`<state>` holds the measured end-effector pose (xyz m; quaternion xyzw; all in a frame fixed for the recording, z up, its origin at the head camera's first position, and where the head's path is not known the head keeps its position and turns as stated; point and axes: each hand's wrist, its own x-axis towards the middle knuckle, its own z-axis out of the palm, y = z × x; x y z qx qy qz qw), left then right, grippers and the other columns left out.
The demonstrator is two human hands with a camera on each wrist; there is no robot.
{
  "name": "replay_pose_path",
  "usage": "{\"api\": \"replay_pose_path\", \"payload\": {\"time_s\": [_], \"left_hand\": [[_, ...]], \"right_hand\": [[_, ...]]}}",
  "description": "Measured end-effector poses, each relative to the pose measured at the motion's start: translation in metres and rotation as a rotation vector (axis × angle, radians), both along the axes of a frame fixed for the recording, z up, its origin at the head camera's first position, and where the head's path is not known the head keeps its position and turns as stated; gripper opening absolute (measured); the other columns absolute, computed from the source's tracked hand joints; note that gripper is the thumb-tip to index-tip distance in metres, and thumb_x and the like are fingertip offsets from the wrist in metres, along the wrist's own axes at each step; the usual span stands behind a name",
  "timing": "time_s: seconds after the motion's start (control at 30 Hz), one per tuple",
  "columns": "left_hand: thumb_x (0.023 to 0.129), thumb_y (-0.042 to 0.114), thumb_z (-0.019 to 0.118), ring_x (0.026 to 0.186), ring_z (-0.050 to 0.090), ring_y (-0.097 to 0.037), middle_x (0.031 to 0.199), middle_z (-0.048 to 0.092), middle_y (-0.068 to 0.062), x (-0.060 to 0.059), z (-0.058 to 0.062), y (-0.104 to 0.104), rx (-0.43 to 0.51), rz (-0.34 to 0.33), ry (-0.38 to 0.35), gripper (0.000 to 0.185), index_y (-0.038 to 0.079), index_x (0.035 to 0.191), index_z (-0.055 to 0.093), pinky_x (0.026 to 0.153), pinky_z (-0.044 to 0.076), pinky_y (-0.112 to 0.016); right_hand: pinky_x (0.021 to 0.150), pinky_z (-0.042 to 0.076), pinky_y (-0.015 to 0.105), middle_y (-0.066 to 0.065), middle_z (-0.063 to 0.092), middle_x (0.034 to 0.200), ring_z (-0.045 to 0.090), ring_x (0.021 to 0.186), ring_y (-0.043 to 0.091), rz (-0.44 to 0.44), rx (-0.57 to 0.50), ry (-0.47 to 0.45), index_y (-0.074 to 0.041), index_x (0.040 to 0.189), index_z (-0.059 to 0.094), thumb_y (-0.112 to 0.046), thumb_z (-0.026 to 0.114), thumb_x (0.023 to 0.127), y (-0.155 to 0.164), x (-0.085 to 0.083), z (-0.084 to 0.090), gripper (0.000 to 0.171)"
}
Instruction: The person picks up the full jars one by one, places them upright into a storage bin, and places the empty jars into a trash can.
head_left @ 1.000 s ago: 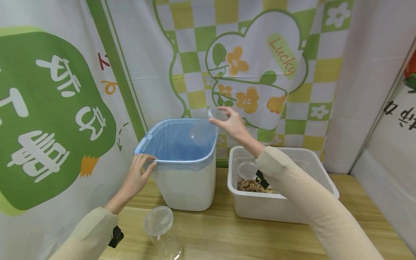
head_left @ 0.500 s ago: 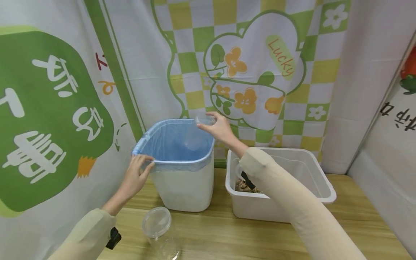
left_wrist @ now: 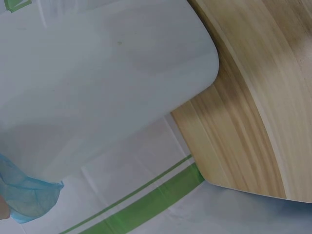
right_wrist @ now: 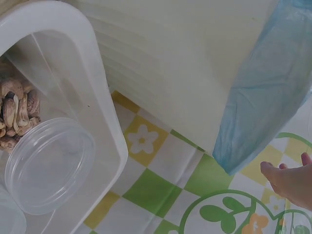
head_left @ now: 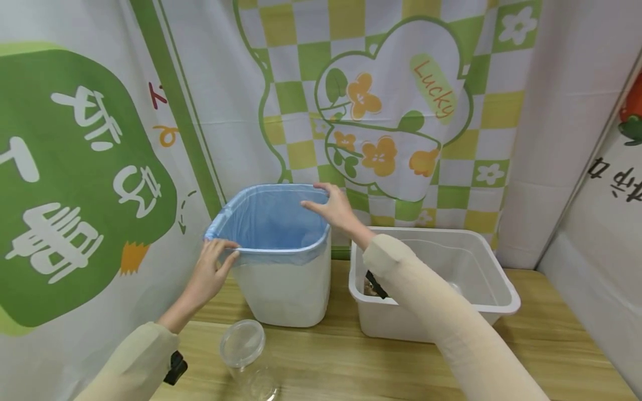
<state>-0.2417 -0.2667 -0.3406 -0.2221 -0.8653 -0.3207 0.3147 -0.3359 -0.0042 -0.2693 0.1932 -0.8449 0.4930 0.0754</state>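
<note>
A white trash bin (head_left: 281,289) lined with a blue bag (head_left: 286,256) stands at the middle left in the head view. My left hand (head_left: 213,270) grips its near-left rim, thumb and forefinger at the edge. Over the bin's right rim is my right hand (head_left: 333,209), thumb and fingers spread apart and nothing between them. The bin's floor is hidden. A clear lidded jar (head_left: 244,356) stands on the table in front of the bin. The right wrist view shows the right hand's fingers (right_wrist: 287,180) beside the bag's edge.
Right of the bin sits a white plastic tub (head_left: 476,273), partly behind my right sleeve. Inside it lie brown, shell-like pieces (right_wrist: 19,109) and a round clear plastic container (right_wrist: 51,165). Printed curtains (head_left: 391,55) hang behind and beside the wooden table (head_left: 341,367).
My right hand has moved left and down over the bin and let go of the clear plastic container, which is gone from view. The left hand stays on the rim.
</note>
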Motion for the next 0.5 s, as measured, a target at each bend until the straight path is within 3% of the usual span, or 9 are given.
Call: {"api": "replay_pose_path", "payload": {"time_s": [0.23, 0.5], "left_hand": [[0.084, -0.003, 0.053, 0.098, 0.043, -0.033, 0.092, 0.054, -0.018, 0.000, 0.001, 0.000, 0.004, -0.003, -0.003, 0.009, -0.005, 0.094, 0.054, 0.102, 0.014, -0.057], [0.083, -0.005, 0.053, 0.097, 0.044, -0.035, 0.091, 0.054, -0.019, -0.002, -0.001, 0.000, 0.004, -0.018, 0.013, 0.010, -0.006, 0.093, 0.054, 0.104, 0.004, -0.056]], "right_hand": [[0.090, 0.043, 0.036, 0.009, 0.047, 0.127, 0.045, 0.115, 0.028, 0.026, -0.060, -0.014, -0.008, 0.119, 0.053, -0.030, 0.065, 0.080, 0.006, 0.003, 0.001, 0.046], [0.088, 0.045, 0.033, 0.011, 0.053, 0.118, 0.050, 0.108, 0.026, 0.068, -0.100, 0.022, -0.006, 0.114, 0.055, -0.025, 0.063, 0.082, 0.011, 0.013, -0.002, 0.039]]}}
